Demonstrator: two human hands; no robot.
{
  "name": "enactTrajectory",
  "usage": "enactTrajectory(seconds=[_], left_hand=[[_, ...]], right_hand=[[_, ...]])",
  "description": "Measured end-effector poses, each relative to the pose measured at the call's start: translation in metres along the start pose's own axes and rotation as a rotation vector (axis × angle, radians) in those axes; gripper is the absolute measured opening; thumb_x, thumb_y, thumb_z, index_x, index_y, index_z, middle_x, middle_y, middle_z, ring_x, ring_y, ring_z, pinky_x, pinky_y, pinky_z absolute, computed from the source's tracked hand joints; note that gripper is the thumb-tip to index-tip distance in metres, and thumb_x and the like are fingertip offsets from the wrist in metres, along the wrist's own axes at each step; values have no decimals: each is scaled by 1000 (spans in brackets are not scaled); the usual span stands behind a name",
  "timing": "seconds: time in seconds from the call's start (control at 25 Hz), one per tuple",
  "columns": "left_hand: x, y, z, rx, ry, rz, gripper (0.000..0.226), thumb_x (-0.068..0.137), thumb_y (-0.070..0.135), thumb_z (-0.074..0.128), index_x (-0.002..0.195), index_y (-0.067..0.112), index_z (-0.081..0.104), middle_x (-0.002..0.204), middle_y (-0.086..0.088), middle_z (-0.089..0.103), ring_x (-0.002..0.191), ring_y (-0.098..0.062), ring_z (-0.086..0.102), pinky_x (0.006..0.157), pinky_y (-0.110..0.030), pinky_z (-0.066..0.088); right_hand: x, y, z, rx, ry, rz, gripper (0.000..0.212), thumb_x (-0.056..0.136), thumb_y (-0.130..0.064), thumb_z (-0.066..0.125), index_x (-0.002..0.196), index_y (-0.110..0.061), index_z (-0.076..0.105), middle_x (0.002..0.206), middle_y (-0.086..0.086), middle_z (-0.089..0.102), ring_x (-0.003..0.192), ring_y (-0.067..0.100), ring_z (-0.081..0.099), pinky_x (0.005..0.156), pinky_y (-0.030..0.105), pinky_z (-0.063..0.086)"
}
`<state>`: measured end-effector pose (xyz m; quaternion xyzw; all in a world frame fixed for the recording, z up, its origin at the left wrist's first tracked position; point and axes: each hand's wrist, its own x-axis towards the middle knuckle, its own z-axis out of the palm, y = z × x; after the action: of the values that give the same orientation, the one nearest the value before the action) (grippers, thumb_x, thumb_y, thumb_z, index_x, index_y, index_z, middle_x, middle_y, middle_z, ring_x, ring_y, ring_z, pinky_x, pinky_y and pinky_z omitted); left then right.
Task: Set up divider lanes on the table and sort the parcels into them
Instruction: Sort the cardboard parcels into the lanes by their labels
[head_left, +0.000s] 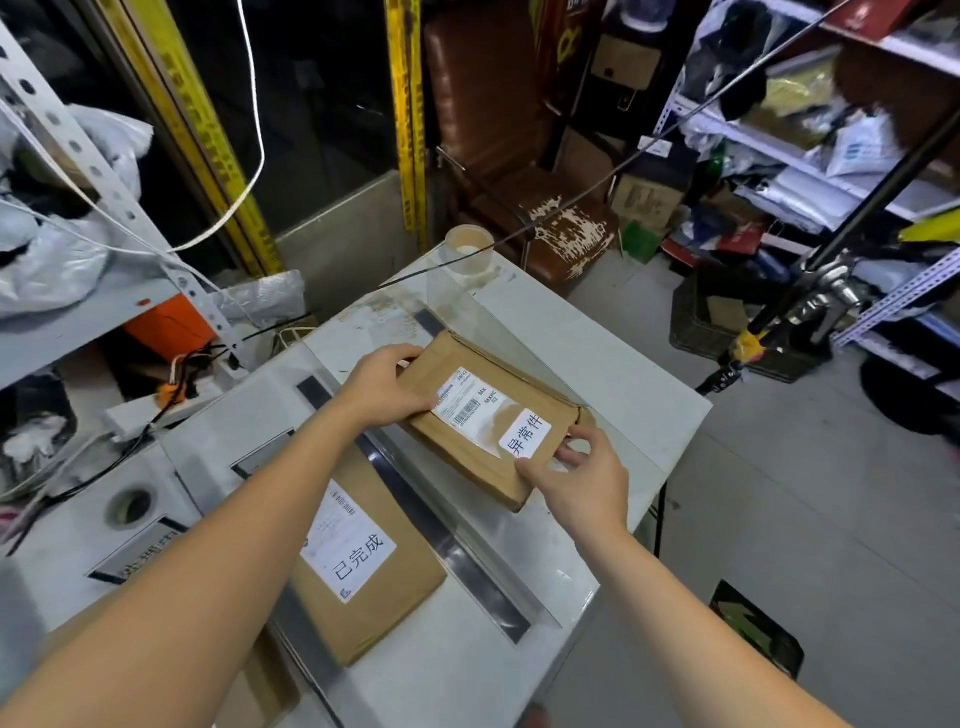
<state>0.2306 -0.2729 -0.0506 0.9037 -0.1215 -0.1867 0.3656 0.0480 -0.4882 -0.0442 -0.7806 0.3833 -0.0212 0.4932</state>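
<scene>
Hands are meeting on a brown parcel (467, 358) over the right part of the white table (597, 343). The left hand (387, 387) is gripping the parcel's far left end, its thumb lying on top at the edge of the shipping label (467, 400) and its fingers curling over the far edge. The right hand (576, 480) is pinching the near right corner, with the thumb pressing on top just beside a white sticker (524, 434) printed 异常件 and the other fingers curling round the right edge. The parcel is sitting label side up and skewed to the table's edges, to the right of a clear divider (467, 566) whose dark base strip is running lengthwise down the table. Whether its underside is touching the tabletop cannot be told. A 2nd parcel (379, 597) is lying flat in the lane just left of that divider, its white tag (348, 540) printed 已完成 facing up and its left part passing under the left forearm. A 3rd parcel (260, 691) is showing at the bottom edge, mostly hidden by the same arm. Another dark strip (311, 389) is lying further left on the table. A tape roll (470, 249) is standing at the table's far end. Metal shelves (831, 171) crowded with bags and boxes are standing to the right, and a 2nd rack (104, 312) holding grey bags is standing to the left.
</scene>
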Motion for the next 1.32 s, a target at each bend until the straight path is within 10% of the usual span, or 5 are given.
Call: enactTrajectory(seconds=[0.16, 0.72, 1.04, 1.32], left_hand=[[10, -1, 5, 58, -109, -23, 81, 74, 32, 88, 145, 21, 51, 139, 0, 58, 116, -18, 57, 87, -27, 49], [22, -1, 33, 106, -173, 13, 63, 78, 26, 84, 136, 22, 59, 127, 2, 64, 121, -22, 59, 97, -29, 47], [-42, 28, -12, 144, 95, -34, 59, 92, 39, 71, 142, 13, 54, 142, -8, 58, 125, -25, 57, 102, -39, 49], [-186, 26, -82, 351, 366, -214, 66, 91, 43, 68, 148, 16, 49, 149, -7, 54, 135, -28, 51, 105, -39, 46]], right_hand=[[2, 14, 9, -17, -44, 73, 63, 64, -23, 95, 110, -28, 53, 91, -17, 67, 79, -15, 56, 51, 5, 42], [21, 40, 14, -106, -204, 123, 69, 70, -28, 90, 130, -21, 57, 121, -4, 69, 108, 9, 64, 81, 26, 48], [5, -6, -5, -233, -356, -226, 65, 80, -30, 82, 137, -31, 51, 111, -16, 62, 82, -21, 60, 64, 1, 43], [-40, -87, 21, -596, -538, -783, 79, 80, -43, 77, 149, -28, 43, 141, 2, 59, 127, 24, 57, 94, 33, 49]])
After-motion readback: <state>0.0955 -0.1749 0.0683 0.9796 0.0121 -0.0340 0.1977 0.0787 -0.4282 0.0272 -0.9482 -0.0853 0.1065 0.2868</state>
